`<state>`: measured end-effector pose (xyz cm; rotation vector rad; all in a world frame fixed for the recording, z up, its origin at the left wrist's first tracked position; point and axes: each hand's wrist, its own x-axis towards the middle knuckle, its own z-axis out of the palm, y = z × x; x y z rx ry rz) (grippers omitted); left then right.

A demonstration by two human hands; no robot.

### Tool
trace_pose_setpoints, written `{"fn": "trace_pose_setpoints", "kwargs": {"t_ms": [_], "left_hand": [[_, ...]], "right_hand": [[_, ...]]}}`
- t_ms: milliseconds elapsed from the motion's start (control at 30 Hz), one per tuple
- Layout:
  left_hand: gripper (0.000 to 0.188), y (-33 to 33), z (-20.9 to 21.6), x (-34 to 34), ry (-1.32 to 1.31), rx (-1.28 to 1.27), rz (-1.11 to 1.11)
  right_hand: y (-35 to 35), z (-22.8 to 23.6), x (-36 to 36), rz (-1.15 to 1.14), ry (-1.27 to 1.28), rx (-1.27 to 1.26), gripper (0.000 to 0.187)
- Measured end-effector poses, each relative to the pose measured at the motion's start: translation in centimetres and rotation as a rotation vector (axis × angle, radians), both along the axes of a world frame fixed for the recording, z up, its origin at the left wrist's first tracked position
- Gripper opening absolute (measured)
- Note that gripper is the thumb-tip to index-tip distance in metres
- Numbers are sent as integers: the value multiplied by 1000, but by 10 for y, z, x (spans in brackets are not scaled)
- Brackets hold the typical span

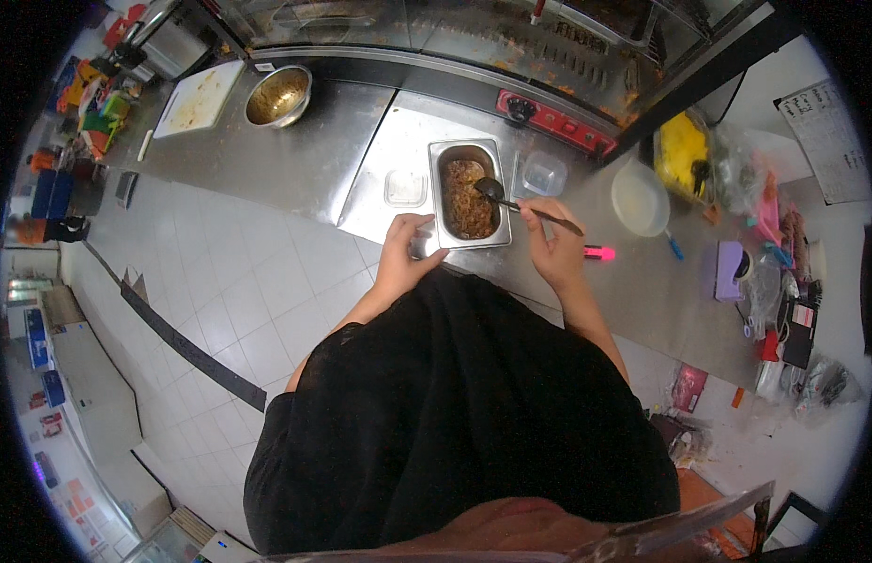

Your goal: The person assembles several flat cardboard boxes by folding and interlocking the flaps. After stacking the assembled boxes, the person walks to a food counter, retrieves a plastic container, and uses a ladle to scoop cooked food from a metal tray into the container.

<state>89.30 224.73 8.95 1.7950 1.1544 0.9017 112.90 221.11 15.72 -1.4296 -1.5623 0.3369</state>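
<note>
A rectangular metal food pan [503, 235] stands on the steel counter in front of me, with brown, chunky cooked food [466, 202] inside. My left hand [408, 251] is around the pan's near left corner, fingers on the left side and thumb at the near edge. In my right hand [554, 246] is a dark spoon [539, 215], pinched by its handle. Its bowl rests in the food toward the pan's right side. Two small clear plastic containers flank the pan: one [405, 188] to the left, another [545, 174] to the right.
A metal bowl [279, 97] and a stained white cutting board [199, 98] lie at the back left. Behind the pan runs a glass-fronted unit with a red control panel [558, 122]. To the right are a white round container [640, 197], a yellow-filled tub [682, 150] and a pink marker [600, 253].
</note>
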Motion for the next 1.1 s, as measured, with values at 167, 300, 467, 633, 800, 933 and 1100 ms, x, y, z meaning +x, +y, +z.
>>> {"fn": "trace_pose_setpoints", "kwargs": {"t_ms": [167, 300, 467, 633, 800, 933, 1100], "left_hand": [[51, 0, 2, 0, 1, -15, 1], [50, 0, 1, 0, 22, 10, 1], [48, 3, -1, -3, 78, 113, -23], [50, 5, -3, -4, 160, 192, -54], [54, 5, 5, -3, 251, 202, -41], [53, 5, 7, -7, 238, 183, -47], [47, 6, 2, -11, 218, 201, -44]], "right_hand": [[2, -3, -1, 45, -8, 8, 10], [14, -27, -12, 206, -261, 81, 8], [37, -60, -17, -65, 399, -278, 11], [39, -81, 12, -223, 1043, -392, 12], [31, -80, 11, -278, 1113, -345, 13], [32, -80, 10, -330, 1242, -198, 12], [36, -68, 5, -175, 641, -32, 11]]}}
